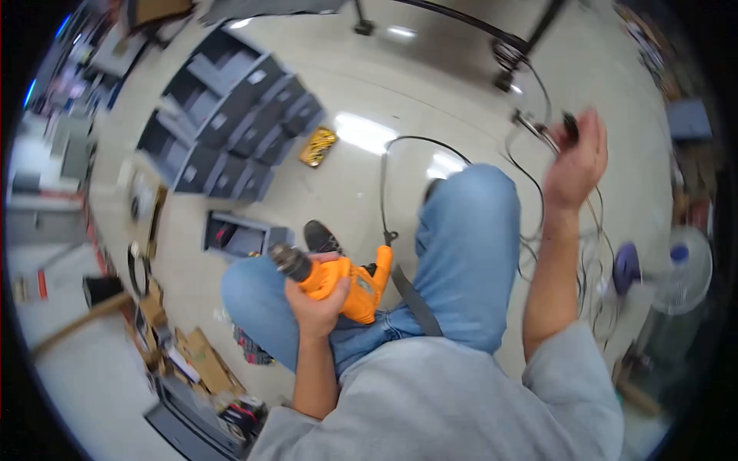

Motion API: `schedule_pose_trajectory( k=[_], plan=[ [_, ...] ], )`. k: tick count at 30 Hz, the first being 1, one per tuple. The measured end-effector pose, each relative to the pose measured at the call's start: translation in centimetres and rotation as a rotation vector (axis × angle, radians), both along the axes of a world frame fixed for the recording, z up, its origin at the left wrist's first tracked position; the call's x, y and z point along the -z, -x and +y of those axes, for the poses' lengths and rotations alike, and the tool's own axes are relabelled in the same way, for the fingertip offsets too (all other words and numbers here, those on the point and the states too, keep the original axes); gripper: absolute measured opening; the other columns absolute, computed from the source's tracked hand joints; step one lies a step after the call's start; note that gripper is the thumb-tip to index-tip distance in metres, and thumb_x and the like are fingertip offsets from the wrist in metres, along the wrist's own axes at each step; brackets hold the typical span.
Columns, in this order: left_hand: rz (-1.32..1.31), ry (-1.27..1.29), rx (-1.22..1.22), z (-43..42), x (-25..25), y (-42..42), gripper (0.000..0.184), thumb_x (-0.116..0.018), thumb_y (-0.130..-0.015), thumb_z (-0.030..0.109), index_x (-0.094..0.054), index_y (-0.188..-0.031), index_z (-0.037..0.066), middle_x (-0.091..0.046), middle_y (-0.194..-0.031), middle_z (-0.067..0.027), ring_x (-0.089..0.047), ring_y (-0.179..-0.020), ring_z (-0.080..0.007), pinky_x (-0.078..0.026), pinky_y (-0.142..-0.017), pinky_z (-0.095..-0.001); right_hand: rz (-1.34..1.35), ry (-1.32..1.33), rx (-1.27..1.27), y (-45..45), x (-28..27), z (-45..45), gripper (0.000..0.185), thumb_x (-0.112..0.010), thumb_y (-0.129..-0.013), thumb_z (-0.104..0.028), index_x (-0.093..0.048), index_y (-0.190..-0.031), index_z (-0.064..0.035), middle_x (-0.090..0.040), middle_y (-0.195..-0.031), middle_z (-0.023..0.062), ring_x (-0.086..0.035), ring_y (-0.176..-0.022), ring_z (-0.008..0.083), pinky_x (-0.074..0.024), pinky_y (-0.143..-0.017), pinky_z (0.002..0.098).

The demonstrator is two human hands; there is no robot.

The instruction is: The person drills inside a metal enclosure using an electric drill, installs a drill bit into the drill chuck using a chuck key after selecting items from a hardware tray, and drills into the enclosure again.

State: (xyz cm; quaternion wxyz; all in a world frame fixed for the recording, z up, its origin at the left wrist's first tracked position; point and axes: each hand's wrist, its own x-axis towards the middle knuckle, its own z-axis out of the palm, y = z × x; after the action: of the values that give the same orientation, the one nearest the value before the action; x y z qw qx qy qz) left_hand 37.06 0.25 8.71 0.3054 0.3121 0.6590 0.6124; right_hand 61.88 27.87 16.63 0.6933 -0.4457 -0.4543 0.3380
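Note:
My left hand (317, 306) is wrapped round the front of an orange corded power drill (356, 286), which lies across my lap with its metal chuck (290, 261) pointing left. From the handle's end a black cord (383, 184) loops over the floor. My right hand (578, 165) is raised at the far right, its fingers closed on a small black object (570, 127) that is too blurred to name. Just left of those fingers is a shiny metal piece (535, 129); whether the hand touches it, I cannot tell.
Stacked grey bins (231, 123) stand ahead on the left, beside a small box of yellow parts (318, 146). A separate grey bin (244, 234) is by my left shoe (321, 237). Loose cables (588, 284) and a large clear bottle (680, 273) are at right. Cardboard (206, 361) lies lower left.

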Motion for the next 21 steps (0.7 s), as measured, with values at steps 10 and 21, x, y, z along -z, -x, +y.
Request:
schedule_pose_trajectory(
  k=[10,21],
  plan=[
    [-0.072,0.113,-0.018,0.7,-0.6,0.0,0.039,-0.077,-0.072,-0.002,-0.059,-0.107,-0.001,-0.068,-0.1,-0.0102,-0.069,-0.09,-0.0182,-0.056,-0.084,-0.0337,-1.05,1.208,-0.546,-17.5,39.4,-6.4,0.022,-0.052,-0.101,-0.025,-0.061,-0.096,-0.005,-0.061,-0.08,0.0043,-0.057,-0.071,0.0121,-0.0462,-0.065,0.0259],
    [-0.062,0.012,-0.011,2.0,-2.4,0.5,0.038,-0.079,-0.074,0.001,-0.058,-0.106,0.002,-0.067,-0.096,-0.0075,-0.068,-0.088,-0.0159,-0.055,-0.083,-0.0332,-1.124,1.146,-0.625,-16.7,39.5,-5.6,0.023,-0.053,-0.101,-0.023,-0.063,-0.106,-0.0032,-0.065,-0.091,0.0077,-0.062,-0.082,0.0146,-0.0497,-0.073,0.0284]
  ],
)
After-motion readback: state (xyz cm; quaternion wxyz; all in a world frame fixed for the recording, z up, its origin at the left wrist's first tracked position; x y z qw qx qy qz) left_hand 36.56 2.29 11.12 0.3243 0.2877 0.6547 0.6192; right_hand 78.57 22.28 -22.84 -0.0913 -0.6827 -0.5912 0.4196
